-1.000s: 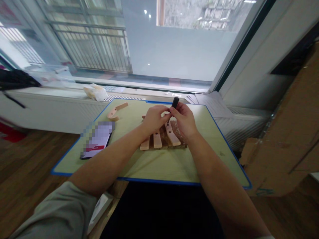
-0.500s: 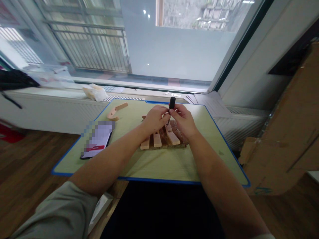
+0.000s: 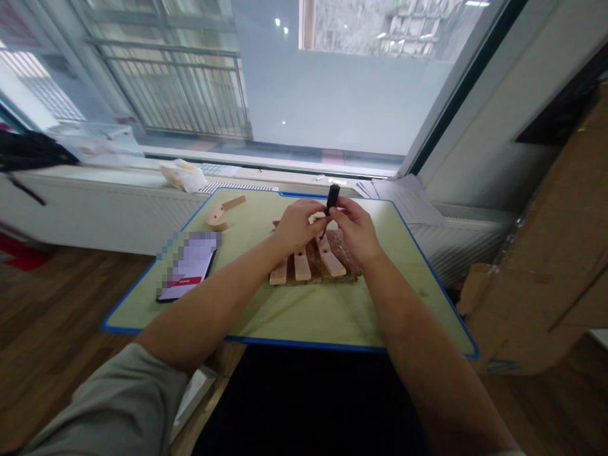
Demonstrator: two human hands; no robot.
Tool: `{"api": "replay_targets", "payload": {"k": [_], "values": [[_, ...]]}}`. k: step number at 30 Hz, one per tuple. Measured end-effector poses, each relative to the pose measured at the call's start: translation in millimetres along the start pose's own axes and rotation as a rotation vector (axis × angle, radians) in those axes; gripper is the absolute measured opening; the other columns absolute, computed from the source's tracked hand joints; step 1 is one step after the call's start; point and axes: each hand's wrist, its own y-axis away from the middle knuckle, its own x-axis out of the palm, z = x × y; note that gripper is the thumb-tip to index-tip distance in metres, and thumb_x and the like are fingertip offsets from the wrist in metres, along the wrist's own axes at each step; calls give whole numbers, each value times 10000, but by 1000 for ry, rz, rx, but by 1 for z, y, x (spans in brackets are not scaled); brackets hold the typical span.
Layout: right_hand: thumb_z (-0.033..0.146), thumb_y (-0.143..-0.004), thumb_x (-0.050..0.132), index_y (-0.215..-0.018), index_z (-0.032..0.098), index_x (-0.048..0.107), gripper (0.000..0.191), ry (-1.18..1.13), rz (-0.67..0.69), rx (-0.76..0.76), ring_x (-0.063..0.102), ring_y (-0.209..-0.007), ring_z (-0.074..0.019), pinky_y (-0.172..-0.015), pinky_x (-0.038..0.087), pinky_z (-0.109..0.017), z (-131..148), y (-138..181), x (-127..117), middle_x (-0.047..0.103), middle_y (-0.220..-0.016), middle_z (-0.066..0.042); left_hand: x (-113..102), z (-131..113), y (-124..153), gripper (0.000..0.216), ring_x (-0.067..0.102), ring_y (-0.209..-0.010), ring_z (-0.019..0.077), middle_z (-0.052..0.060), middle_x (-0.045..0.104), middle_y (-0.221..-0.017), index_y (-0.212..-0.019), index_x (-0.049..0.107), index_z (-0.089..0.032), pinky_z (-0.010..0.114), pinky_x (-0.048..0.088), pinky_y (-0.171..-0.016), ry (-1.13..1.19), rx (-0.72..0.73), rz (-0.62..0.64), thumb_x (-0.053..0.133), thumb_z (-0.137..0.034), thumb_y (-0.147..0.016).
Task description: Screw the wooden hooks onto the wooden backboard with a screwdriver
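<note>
A black-handled screwdriver [image 3: 333,196] stands nearly upright over a brown wooden board [image 3: 311,256], its shaft pointing down at a pale wooden piece [image 3: 327,256]. My right hand [image 3: 357,229] is closed round the lower part of its handle. The fingers of my left hand [image 3: 300,226] are pinched together at the shaft, just below the handle. Two more pale wooden pieces lie on the board to the left, among them a middle strip [image 3: 301,265] with a dark hole. My left hand partly covers their far ends, and the screwdriver's tip is hard to make out.
On the table [image 3: 304,316] with its blue edge, a phone [image 3: 190,266] lies left of my forearm. A loose J-shaped wooden hook [image 3: 218,218] sits behind it. Beyond are a radiator, crumpled wrapping [image 3: 183,175] and papers [image 3: 403,196]. A cardboard box [image 3: 546,272] stands at the right.
The screwdriver's handle has tilted slightly to the right, and my right hand has shifted a little with it. The wooden pieces keep their places on the board.
</note>
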Motion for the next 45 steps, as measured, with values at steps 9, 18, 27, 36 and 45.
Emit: {"api": "replay_targets", "payload": {"k": [9, 18, 27, 36, 45], "values": [[335, -692, 729, -930, 256, 575, 295, -19, -72, -1, 526, -767, -128, -718, 463, -302, -3, 1, 3, 618, -954, 13, 1, 0, 2, 159, 659, -890, 182, 50, 738, -933, -915, 723, -192, 329, 496, -843, -9, -11, -42, 628, -230, -794], [444, -750, 692, -1000, 275, 644, 306, -35, 9, -33, 600, -838, -171, -842, 500, -401, -8, -1, -1, 674, -968, -5, 1, -2, 2, 152, 654, -858, 187, 48, 735, -899, -882, 719, -187, 326, 488, -823, -38, -5, -29, 625, -266, -793], [469, -731, 705, -1056, 304, 639, 370, -24, 9, -41, 595, -852, -167, -821, 502, -386, -2, -1, -1, 666, -1034, 2, 0, -1, 1, 167, 647, -859, 193, 55, 725, -879, -852, 703, -179, 344, 481, -825, -64, 42, 23, 554, -253, -839], [410, -717, 734, -914, 267, 614, 271, 18, -10, -56, 589, -790, -153, -777, 507, -363, -3, -1, -3, 632, -901, 12, 1, -3, 2, 135, 645, -806, 172, 20, 722, -816, -795, 689, -185, 305, 480, -785, -58, -60, -63, 621, -302, -791], [472, -738, 701, -1036, 311, 638, 344, 38, 13, -120, 586, -964, -196, -819, 496, -380, 3, -2, -3, 650, -1071, 4, 1, -1, 3, 141, 645, -850, 173, 32, 722, -866, -846, 709, -199, 320, 482, -810, -36, 17, -32, 584, -258, -822]]}}
